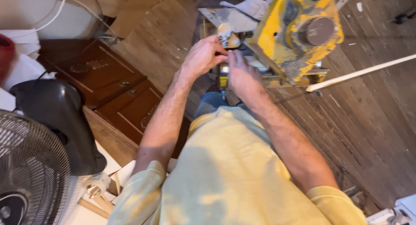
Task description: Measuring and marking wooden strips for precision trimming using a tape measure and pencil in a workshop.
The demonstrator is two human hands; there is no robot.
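A worn yellow machine (299,34) with a round grey hub stands on the plank floor in front of me. My left hand (203,57) is curled, its fingertips pinched at a small pale metal fitting (227,36) on the machine's left side. My right hand (242,75) lies just beside it with its back to the camera, fingers reaching up to the same spot on the machine's lower frame. Its fingertips are hidden, so its grip is unclear. My yellow shirt fills the lower part of the view.
A dark wooden cabinet front (108,90) lies at the left. A fan grille (30,173) with its black housing (56,121) stands at the lower left. A tape roll (97,184) sits by it. A pale wood strip (359,73) crosses the floor at the right.
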